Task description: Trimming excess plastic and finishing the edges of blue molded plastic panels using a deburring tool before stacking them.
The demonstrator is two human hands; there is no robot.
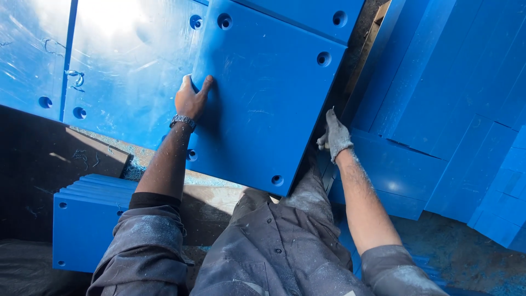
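1. Gripping the big blue panel point(263, 104) from both sides, the person has it tilted in front of the chest, its lower corner down near the grey shirt.
2. Left hand point(190, 98) is bare, a watch on the wrist; fingers curl over the panel's left edge while the thumb lies flat on its face, so it is closed on that edge.
3. Right hand point(335, 136), dusted white, sits at the panel's right edge, fingers pointing up; part of it is hidden behind the edge, so how tightly it clasps cannot be told.
4. The panel has round holes near its corners and along its top edge, and light scratches across the face.
5. Behind it stands a larger glossy blue sheet point(126, 66), catching bright glare.
6. Lower left, a stack of blue panels point(82, 219) sits on edge.
7. To the right, more blue boards point(455, 98) lean and lie in piles, well apart from the left stack.
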